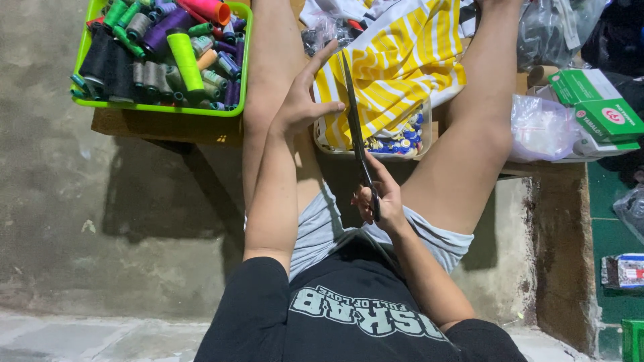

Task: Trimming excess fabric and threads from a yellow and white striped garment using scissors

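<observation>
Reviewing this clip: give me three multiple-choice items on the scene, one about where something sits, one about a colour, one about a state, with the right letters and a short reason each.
1. Where does the green tray of thread spools sit?
A. Upper left of the view
B. Lower right of the view
C. On the person's lap

2. What colours is the striped cloth?
A. Red and black
B. Yellow and white
C. Blue and green

3. What is the right hand doing?
A. Resting flat on the floor
B. Holding a spool
C. Holding the scissors by their handles

Answers:
1 A, the tray rests on the wooden board's left end at upper left.
2 B, broad yellow and white stripes show on the cloth.
3 C, the fingers wrap the handles, blades against the cloth, while the left hand steadies its edge.
</observation>
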